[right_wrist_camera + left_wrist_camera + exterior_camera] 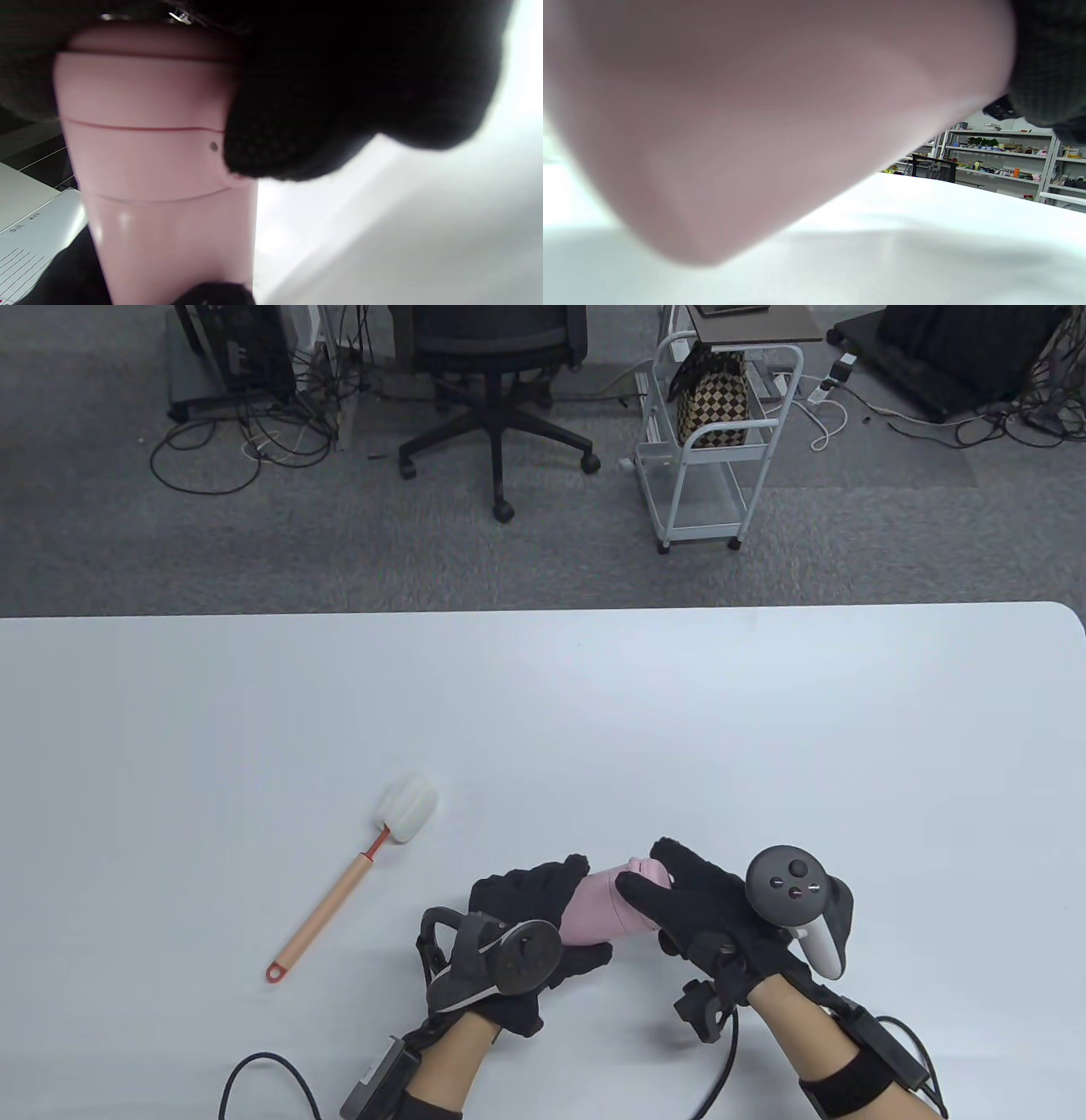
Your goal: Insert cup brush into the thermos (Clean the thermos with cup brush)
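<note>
A pink thermos (604, 909) is held tilted near the table's front, base toward the left, lid toward the right. My left hand (543, 916) grips its body; the pink body fills the left wrist view (746, 127). My right hand (679, 899) grips the lid end, and its fingers wrap the pink lid in the right wrist view (144, 127). The cup brush (356, 869), with a white sponge head and a wooden handle with an orange loop, lies on the table to the left, apart from both hands.
The white table (764, 746) stretches wide behind the hands. Beyond its far edge are an office chair (496, 381) and a white cart (721, 449). Cables trail from both wrists at the front edge.
</note>
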Available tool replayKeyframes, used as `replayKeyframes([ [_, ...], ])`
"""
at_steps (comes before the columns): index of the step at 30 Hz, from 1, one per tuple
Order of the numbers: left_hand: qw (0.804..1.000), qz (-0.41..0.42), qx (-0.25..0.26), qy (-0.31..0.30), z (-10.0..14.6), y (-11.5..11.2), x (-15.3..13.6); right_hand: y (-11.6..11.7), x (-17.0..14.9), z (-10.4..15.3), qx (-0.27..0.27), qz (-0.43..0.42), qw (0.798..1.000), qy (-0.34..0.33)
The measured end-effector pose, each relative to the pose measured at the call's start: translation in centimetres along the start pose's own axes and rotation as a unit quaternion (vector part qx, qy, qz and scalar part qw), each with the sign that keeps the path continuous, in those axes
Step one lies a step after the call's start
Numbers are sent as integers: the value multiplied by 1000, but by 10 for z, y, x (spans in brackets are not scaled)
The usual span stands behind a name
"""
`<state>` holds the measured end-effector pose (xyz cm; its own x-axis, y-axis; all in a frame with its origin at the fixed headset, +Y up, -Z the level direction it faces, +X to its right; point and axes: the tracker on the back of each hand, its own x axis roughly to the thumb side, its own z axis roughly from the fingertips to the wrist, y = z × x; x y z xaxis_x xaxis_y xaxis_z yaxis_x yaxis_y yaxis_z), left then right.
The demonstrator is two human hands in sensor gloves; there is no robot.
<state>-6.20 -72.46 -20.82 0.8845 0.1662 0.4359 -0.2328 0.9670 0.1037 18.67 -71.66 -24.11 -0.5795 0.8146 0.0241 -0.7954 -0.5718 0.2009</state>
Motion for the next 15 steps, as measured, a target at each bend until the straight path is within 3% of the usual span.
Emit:
replayKeyframes([
  [8,996,-81,35,-2,-1,3,9,-1,-7,-4,22,-45,998,40],
  [12,997,-59,40,6,-1,0,3,-1,-5,-4,45,-31,998,29],
  [15,997,-46,59,23,-1,7,-2,-5,-2,-2,32,-76,997,-9],
])
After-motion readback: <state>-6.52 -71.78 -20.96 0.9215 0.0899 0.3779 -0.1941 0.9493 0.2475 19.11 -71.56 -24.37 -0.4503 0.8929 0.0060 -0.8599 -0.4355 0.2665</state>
